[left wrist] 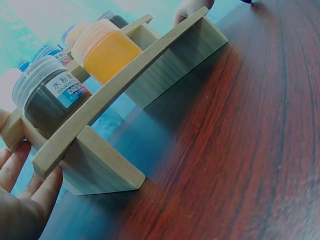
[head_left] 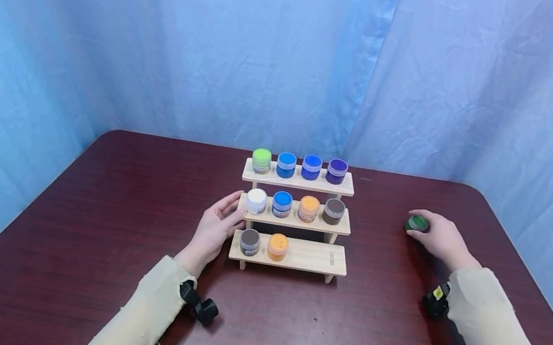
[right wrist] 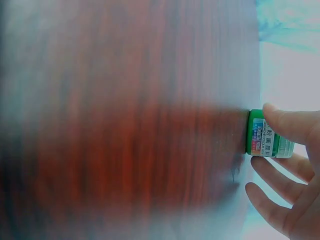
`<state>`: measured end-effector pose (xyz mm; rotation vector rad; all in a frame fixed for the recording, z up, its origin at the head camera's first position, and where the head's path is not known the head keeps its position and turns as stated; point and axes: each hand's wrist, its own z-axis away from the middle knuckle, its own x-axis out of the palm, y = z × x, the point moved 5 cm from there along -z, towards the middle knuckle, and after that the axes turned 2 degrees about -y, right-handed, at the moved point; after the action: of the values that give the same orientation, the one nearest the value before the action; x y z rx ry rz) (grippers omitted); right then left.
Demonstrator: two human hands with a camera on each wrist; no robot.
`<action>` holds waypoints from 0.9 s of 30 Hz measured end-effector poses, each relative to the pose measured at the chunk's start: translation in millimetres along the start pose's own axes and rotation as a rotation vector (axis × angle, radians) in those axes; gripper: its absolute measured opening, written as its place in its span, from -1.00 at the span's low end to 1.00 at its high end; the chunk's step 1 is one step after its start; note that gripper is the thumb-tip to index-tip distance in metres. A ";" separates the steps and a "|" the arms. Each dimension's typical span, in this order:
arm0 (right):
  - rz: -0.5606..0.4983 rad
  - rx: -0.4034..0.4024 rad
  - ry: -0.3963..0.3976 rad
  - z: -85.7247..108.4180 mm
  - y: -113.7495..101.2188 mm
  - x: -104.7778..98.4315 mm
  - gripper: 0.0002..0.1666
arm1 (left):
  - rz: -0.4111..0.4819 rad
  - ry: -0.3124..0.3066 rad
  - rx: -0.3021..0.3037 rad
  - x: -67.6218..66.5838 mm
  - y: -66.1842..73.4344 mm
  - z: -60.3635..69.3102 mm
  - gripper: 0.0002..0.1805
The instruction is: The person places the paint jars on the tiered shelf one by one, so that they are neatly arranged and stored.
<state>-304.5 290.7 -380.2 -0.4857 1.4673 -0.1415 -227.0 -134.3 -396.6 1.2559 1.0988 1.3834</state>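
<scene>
A three-tier wooden display rack stands mid-table with small gouache paint jars on its steps. My left hand is at the rack's left side, its fingertips about the end of the middle step. Out to the right, my right hand holds a dark green paint jar between thumb and fingers. The jar is upright, its base at or very near the tabletop. On the bottom step sit a grey-brown jar and an orange jar, toward the left; the right half of that step is bare.
The top step carries light green, blue, deep blue and purple jars. White, blue, orange and grey-brown jars stand on the middle step. Blue curtains surround the dark red wooden table at the back and sides.
</scene>
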 end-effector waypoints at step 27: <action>-0.008 -0.022 0.083 6.8 -8.1 -8.4 -0.51 | 0.033 -0.005 0.000 0.2 0.1 0.5 -0.42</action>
<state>-297.2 288.2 -369.1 -0.5091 1.5498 -0.1536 -226.5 -134.1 -396.4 1.2816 1.0787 1.4040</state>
